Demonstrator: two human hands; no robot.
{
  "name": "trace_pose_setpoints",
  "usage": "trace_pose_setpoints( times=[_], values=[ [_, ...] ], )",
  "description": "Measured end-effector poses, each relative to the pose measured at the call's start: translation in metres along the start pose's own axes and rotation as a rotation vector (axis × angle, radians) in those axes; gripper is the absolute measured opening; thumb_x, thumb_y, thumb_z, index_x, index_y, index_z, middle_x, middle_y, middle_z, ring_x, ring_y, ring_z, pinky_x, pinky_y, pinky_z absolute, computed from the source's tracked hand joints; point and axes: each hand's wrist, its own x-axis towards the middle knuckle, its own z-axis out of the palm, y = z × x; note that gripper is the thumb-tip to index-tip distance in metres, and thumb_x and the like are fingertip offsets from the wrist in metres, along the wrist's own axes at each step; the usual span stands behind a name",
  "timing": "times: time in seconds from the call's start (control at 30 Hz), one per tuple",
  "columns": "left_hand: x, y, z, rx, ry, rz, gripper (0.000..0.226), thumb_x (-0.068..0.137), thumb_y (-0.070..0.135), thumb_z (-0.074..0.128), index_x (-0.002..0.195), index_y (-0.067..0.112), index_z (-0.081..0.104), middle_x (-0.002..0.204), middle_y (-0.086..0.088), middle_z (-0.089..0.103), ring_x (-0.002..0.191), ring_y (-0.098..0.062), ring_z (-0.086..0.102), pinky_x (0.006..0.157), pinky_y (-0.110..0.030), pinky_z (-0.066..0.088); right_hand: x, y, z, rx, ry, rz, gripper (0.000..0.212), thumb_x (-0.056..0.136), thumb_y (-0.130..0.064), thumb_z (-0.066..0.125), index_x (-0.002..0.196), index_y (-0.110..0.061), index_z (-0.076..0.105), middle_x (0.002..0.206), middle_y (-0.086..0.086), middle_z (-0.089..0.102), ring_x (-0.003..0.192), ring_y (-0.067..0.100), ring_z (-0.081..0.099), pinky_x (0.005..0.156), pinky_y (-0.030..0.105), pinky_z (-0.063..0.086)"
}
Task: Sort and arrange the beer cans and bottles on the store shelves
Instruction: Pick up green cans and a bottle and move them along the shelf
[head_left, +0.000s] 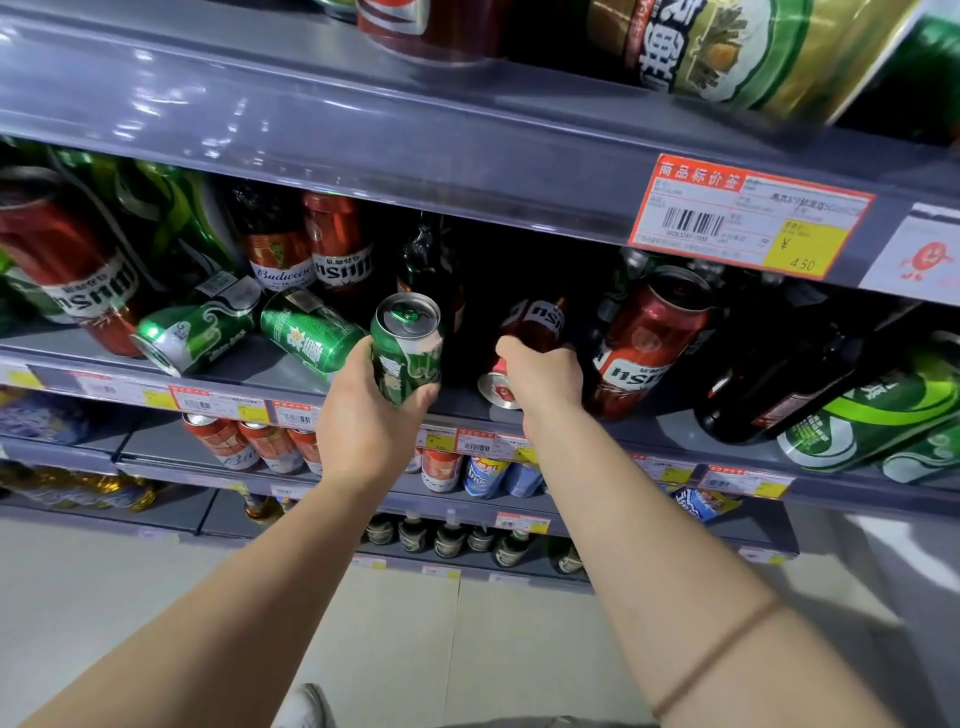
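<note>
My left hand (363, 410) grips a green beer can (408, 348), held upright just in front of the middle grey shelf (291, 371). My right hand (543, 376) is closed over a red can (535, 325) that lies on its side on that shelf, its base facing me. Two green cans (200, 332) (309, 335) lie toppled to the left. A tall red can (647, 343) leans at the right, beside a dark bottle (779, 374). Upright red cans (340, 244) and dark bottles (428, 265) stand behind.
The shelf above (415, 156) overhangs, carrying a price tag (748, 215) and large cans (737, 52). Green cans (872, 421) lie at the far right. Lower shelves hold red cans (244, 441), blue cans (485, 475) and small bottles (449, 540). Pale floor tiles lie below.
</note>
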Motion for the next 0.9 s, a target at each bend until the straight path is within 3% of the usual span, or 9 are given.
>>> trace_pose_setpoints(
  times=[0.13, 0.27, 0.4, 0.5, 0.57, 0.67, 0.77, 0.9],
  values=[
    [0.000, 0.001, 0.000, -0.007, -0.010, -0.011, 0.040, 0.076, 0.040, 0.079, 0.104, 0.030, 0.052, 0.089, 0.014, 0.062, 0.081, -0.013, 0.059, 0.061, -0.030, 0.042, 0.002, -0.007, 0.002, -0.194, -0.011, -0.001, 0.091, 0.063, -0.065, 0.069, 0.132, -0.012, 0.041, 0.123, 0.008, 0.055, 0.108, 0.032, 0.055, 0.087, 0.038, 0.049],
    [0.000, 0.002, -0.001, -0.008, -0.001, -0.027, 0.041, 0.075, 0.041, 0.079, 0.105, 0.030, 0.052, 0.089, 0.016, 0.061, 0.080, -0.012, 0.058, 0.059, -0.027, 0.038, 0.003, -0.008, -0.009, -0.035, -0.086, 0.015, 0.060, 0.063, -0.047, 0.078, 0.107, -0.012, 0.057, 0.102, 0.003, 0.061, 0.080, 0.020, 0.058, 0.070, 0.031, 0.048],
    [0.000, 0.005, 0.002, -0.018, -0.011, -0.037, 0.040, 0.075, 0.042, 0.079, 0.101, 0.035, 0.050, 0.086, 0.018, 0.060, 0.078, -0.009, 0.059, 0.056, -0.026, 0.038, -0.009, 0.011, -0.024, 0.154, -0.152, -0.115, 0.051, 0.062, -0.037, 0.080, 0.105, -0.018, 0.058, 0.104, 0.001, 0.067, 0.087, 0.016, 0.064, 0.073, 0.033, 0.054],
    [-0.002, 0.009, 0.007, -0.039, -0.045, -0.012, 0.041, 0.075, 0.041, 0.079, 0.102, 0.039, 0.048, 0.088, 0.021, 0.060, 0.080, -0.007, 0.059, 0.062, -0.028, 0.042, -0.023, 0.026, -0.033, 0.200, -0.137, -0.293, 0.074, 0.064, -0.033, 0.083, 0.128, -0.025, 0.045, 0.109, -0.009, 0.063, 0.094, 0.003, 0.061, 0.079, 0.023, 0.048],
    [-0.003, 0.013, 0.009, -0.038, -0.057, -0.003, 0.042, 0.075, 0.042, 0.079, 0.105, 0.038, 0.050, 0.087, 0.024, 0.060, 0.081, -0.007, 0.060, 0.064, -0.028, 0.044, -0.031, 0.036, -0.039, 0.110, -0.112, -0.344, 0.088, 0.060, -0.042, 0.082, 0.135, -0.030, 0.037, 0.113, -0.014, 0.058, 0.095, -0.003, 0.057, 0.082, 0.021, 0.046],
    [-0.005, 0.018, 0.014, -0.039, -0.094, -0.001, 0.049, 0.075, 0.045, 0.079, 0.115, 0.032, 0.053, 0.095, 0.018, 0.065, 0.088, -0.009, 0.062, 0.071, -0.031, 0.050, -0.038, 0.047, -0.048, -0.066, -0.034, -0.355, 0.094, 0.052, -0.060, 0.074, 0.134, -0.039, 0.034, 0.115, -0.013, 0.051, 0.104, 0.008, 0.052, 0.089, 0.032, 0.045],
    [-0.007, 0.023, 0.017, -0.057, -0.124, -0.004, 0.050, 0.075, 0.044, 0.079, 0.116, 0.033, 0.052, 0.100, 0.020, 0.064, 0.094, -0.008, 0.061, 0.076, -0.030, 0.050, -0.035, 0.046, -0.053, -0.059, 0.016, -0.339, 0.084, 0.060, -0.053, 0.076, 0.133, -0.035, 0.039, 0.116, -0.009, 0.057, 0.106, 0.015, 0.057, 0.093, 0.042, 0.048],
    [-0.006, 0.024, 0.019, -0.057, -0.108, 0.018, 0.050, 0.077, 0.041, 0.079, 0.117, 0.033, 0.051, 0.100, 0.021, 0.061, 0.095, -0.007, 0.059, 0.075, -0.027, 0.046, -0.038, 0.042, -0.045, -0.048, 0.013, -0.368, 0.078, 0.066, -0.048, 0.077, 0.132, -0.037, 0.038, 0.112, -0.012, 0.060, 0.101, 0.013, 0.059, 0.086, 0.038, 0.049]
  ],
)
